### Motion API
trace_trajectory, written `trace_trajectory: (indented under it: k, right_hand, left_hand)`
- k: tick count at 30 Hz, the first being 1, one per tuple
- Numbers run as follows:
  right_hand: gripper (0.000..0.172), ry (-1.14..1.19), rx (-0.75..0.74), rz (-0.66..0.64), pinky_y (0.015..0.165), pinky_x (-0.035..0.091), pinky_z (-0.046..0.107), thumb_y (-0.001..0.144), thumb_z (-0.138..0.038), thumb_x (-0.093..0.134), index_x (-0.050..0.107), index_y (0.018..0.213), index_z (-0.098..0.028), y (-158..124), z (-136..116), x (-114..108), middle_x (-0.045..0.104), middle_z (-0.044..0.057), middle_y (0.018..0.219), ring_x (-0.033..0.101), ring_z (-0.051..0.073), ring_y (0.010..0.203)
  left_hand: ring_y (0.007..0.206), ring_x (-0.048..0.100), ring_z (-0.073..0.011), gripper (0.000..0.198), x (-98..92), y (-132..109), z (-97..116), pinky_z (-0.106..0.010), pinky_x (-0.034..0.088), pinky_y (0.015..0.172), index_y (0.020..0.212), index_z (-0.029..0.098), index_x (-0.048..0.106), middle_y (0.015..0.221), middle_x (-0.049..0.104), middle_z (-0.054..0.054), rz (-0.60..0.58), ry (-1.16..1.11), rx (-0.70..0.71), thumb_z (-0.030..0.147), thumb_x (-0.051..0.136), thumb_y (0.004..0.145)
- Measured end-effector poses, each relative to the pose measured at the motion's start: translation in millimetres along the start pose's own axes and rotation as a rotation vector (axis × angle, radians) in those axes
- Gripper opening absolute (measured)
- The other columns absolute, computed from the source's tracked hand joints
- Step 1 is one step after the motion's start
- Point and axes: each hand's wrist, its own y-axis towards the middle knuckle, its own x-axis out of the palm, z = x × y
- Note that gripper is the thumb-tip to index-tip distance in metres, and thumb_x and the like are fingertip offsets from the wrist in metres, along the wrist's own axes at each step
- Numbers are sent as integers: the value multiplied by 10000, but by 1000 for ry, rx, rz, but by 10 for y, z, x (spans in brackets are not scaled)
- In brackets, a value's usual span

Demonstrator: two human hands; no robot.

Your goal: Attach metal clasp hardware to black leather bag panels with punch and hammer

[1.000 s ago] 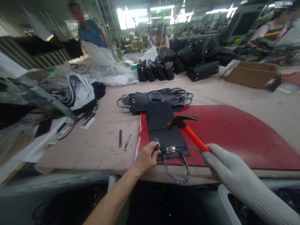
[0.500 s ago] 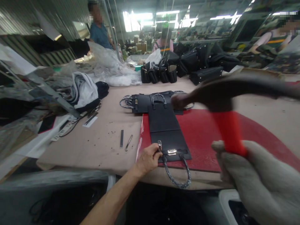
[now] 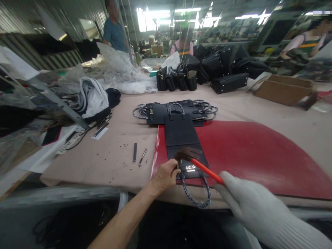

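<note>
My bare left hand (image 3: 166, 174) pinches a short metal punch (image 3: 178, 166) upright on a black leather bag panel (image 3: 182, 138). My right hand (image 3: 249, 197), in a whitish knit glove, grips a hammer (image 3: 206, 169) by its orange handle. The dark hammer head is down at the top of the punch and largely hides it. Just right of the punch, a shiny metal clasp (image 3: 190, 168) sits on the panel. A wrapped bag handle (image 3: 194, 202) hangs off the panel's near end, over the table edge. Under the panel lies a red board (image 3: 233, 155).
More black bag panels (image 3: 155, 114) with wrapped handles lie behind. A flat dark metal strip (image 3: 135, 153) and a slim metal rod (image 3: 142, 157) rest left. Finished black bags (image 3: 176, 79) and a brown box (image 3: 285, 90) stand farther back. Several people (image 3: 115, 34) are in the background.
The hammer has swung down and left, from raised close to the camera onto the punch. My left hand has stayed in place. The brown box has come into clear view.
</note>
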Motion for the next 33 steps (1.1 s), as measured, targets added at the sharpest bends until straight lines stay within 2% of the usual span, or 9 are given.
trace_trajectory:
  k: [4,8,11,13,18,24,26,30,33]
  right_hand:
    - [321,2,-6,-101,546,435,315,972,-489,399,581,838,-260,38,243,126,702,58,696,674,248,602]
    - [301,-167,255,-131,553,398,326,972,-457,393,583,882,-242,48,607,376,669,57,683,675,274,633]
    - [337,-267,411,-134,564,394,332,1000,-422,375,631,990,-202,43,861,676,705,98,836,676,270,686]
    - [372,-296,403,-64,621,431,358,1009,-380,370,641,1123,-152,56,941,852,708,149,992,678,286,785]
    - [390,-182,227,156,904,460,411,996,-352,453,619,1266,-125,173,647,1063,641,176,1263,617,310,1081]
    - [402,-79,233,-16,837,427,386,982,-403,508,657,1236,-128,282,121,1229,656,151,1091,592,304,975]
    - [436,-52,286,-11,865,418,394,991,-403,498,622,1301,-123,284,83,1253,642,160,1129,580,316,1024]
    - [396,96,463,-136,828,434,363,985,-371,501,599,1310,-167,328,97,1171,627,138,1174,627,287,1014]
    - [328,129,540,-194,768,441,346,958,-310,511,620,1235,-173,391,88,1101,635,133,1141,664,273,958]
  left_hand:
    - [891,690,-205,183,4,-18,-16,-325,569,828,988,209,608,953,690,-54,6,-7,7,86,554,864]
    - [907,693,-206,184,-1,-35,-28,-334,581,848,1013,208,611,970,696,-58,24,-24,19,97,560,874]
    - [920,698,-205,180,-10,-36,-22,-335,584,862,1018,210,610,973,695,-58,25,-16,22,105,553,884]
    - [932,702,-208,178,-19,-34,-14,-341,586,873,1021,210,608,979,698,-62,29,-10,22,108,551,887]
    - [978,715,-208,180,-33,-42,-2,-341,593,889,1059,204,608,1055,716,-81,26,0,13,128,568,901]
    - [1096,721,-224,187,-19,-104,-46,-363,599,956,1073,195,635,1133,739,-109,20,54,138,118,561,919]
    - [1094,730,-230,159,-19,-123,-59,-379,605,963,1041,194,649,1125,754,-107,59,56,140,128,569,920]
    - [991,765,-231,126,-54,-125,-67,-392,637,903,1016,180,675,1047,785,-95,192,31,-80,176,577,936]
    - [1009,764,-233,139,-80,-119,-69,-388,638,911,1023,179,686,1068,786,-108,131,25,17,178,590,923]
